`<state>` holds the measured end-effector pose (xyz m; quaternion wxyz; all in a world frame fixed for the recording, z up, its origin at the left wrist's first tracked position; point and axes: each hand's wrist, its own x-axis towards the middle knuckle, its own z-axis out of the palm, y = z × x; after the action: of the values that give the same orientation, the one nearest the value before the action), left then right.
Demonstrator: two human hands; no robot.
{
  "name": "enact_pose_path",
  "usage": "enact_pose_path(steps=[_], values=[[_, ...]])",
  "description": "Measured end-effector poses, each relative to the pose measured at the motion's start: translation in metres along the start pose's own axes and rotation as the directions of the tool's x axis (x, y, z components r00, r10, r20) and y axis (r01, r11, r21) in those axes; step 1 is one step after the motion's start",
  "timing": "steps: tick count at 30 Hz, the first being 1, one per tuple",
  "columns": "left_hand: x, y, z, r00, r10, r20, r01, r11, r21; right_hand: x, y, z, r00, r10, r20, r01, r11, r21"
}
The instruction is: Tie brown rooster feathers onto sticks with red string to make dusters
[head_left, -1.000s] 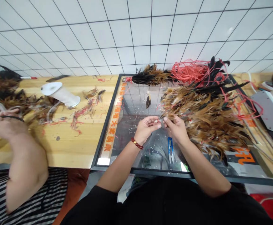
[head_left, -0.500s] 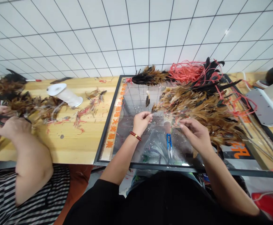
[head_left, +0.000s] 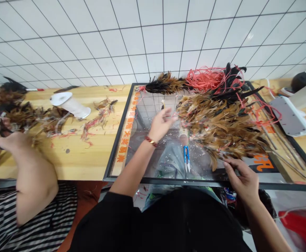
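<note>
Brown feathers (head_left: 226,127), layered and glossy

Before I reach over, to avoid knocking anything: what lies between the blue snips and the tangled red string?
In the head view, the brown feather pile lies between the blue snips and the red string.

Black short-sleeved top (head_left: 165,220) and dark red beaded bracelet (head_left: 151,141)
</note>
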<state>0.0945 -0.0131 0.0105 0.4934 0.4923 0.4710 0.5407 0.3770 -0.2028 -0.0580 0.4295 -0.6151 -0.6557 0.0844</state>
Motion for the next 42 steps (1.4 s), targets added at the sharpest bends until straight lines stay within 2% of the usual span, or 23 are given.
enact_pose_path(steps=[3,6,9,12,15,17,21,27,31,38,40,42], values=[[-0.042,0.016,-0.057,0.989,0.119,-0.086,-0.109,0.987,0.115,-0.007,0.008,-0.002,0.999,0.016,-0.032,-0.017,1.000,-0.012],[-0.093,0.013,-0.102,0.952,0.259,-0.165,-0.189,0.917,0.351,-0.011,0.009,-0.003,0.998,-0.053,-0.039,0.052,0.998,-0.035],[-0.136,-0.009,-0.129,0.893,0.403,-0.201,-0.181,0.731,0.658,-0.014,0.012,-0.009,0.990,-0.138,-0.024,0.134,0.985,-0.108],[-0.158,-0.031,-0.144,0.831,0.513,-0.216,-0.135,0.563,0.815,-0.019,0.019,-0.015,0.994,-0.073,-0.077,0.050,0.963,-0.263],[-0.162,-0.043,-0.149,0.795,0.561,-0.231,-0.107,0.504,0.857,-0.022,0.025,-0.013,0.978,0.038,-0.204,-0.113,0.921,-0.372],[-0.161,-0.045,-0.150,0.776,0.587,-0.230,-0.111,0.486,0.867,-0.023,0.026,-0.008,0.967,0.054,-0.249,-0.155,0.901,-0.406],[-0.164,-0.045,-0.147,0.744,0.634,-0.208,-0.143,0.456,0.878,-0.023,0.026,-0.002,0.966,0.042,-0.255,-0.157,0.881,-0.447],[-0.169,-0.046,-0.145,0.735,0.634,-0.241,-0.150,0.498,0.854,-0.020,0.026,-0.003,0.968,0.151,-0.202,-0.226,0.875,-0.429],[-0.170,-0.048,-0.146,0.722,0.655,-0.224,-0.200,0.507,0.839,-0.020,0.027,-0.004,0.965,0.190,-0.181,-0.251,0.873,-0.418],[-0.172,-0.055,-0.147,0.617,0.762,-0.197,-0.307,0.463,0.832,-0.021,0.033,-0.002,0.950,0.182,-0.253,-0.280,0.857,-0.433],[-0.172,-0.056,-0.147,0.608,0.775,-0.172,-0.335,0.446,0.830,-0.021,0.033,-0.003,0.946,0.204,-0.251,-0.298,0.850,-0.435],[-0.173,-0.056,-0.147,0.617,0.770,-0.161,-0.336,0.443,0.831,-0.020,0.032,-0.003,0.942,0.220,-0.254,-0.314,0.843,-0.437]])
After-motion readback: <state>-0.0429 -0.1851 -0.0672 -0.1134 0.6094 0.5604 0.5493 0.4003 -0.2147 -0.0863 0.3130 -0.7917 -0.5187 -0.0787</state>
